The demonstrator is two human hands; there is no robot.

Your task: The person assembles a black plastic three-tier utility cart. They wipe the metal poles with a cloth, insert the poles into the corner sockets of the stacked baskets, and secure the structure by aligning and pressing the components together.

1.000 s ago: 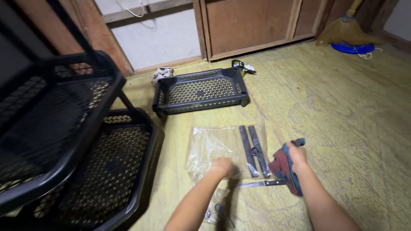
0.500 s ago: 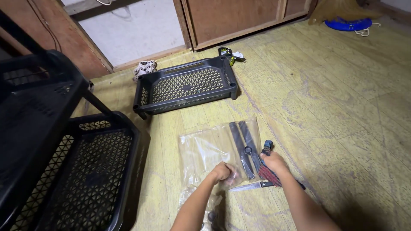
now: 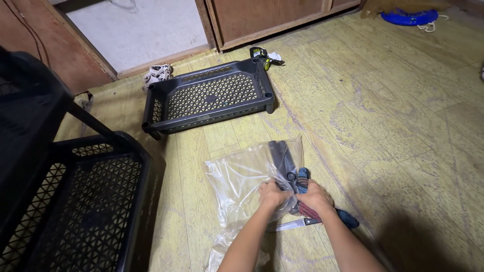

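Black lattice rack (image 3: 75, 201), lower left; two tiers in view, the lower an open-topped basket with a diamond-mesh floor, the upper blurred at the frame edge.

Loose black lattice tray (image 3: 209, 98), upper centre-left, flat on the yellow plank floor (image 3: 403, 131); long axis running left to right, slightly tilted up toward the right; small pale bundle (image 3: 157, 74) by its far left corner; small dark-and-green object (image 3: 263, 54) by its far right corner.

Clear plastic bag (image 3: 237, 181), centre, crumpled on the floor, stretching from the hands toward the lower left.

Left hand (image 3: 273, 195), fingers curled onto the plastic bag at its right side, pinching the film; whether it grips anything beneath cannot be told.

Dark flat bars (image 3: 282, 158), a pair lying side by side, long axis pointing away from the person toward the loose black lattice tray, near ends at the hands, far ends under the bag's upper edge.

Right hand (image 3: 315, 197), closed around a red-and-blue cloth bundle (image 3: 302, 184), touching the bars' near ends; blue end (image 3: 348, 220) showing behind the wrist.

Knife (image 3: 295, 224), just below the hands; bright blade pointing left, dark handle right, axis roughly level.

Blue round object (image 3: 408, 16), far upper right, well apart.
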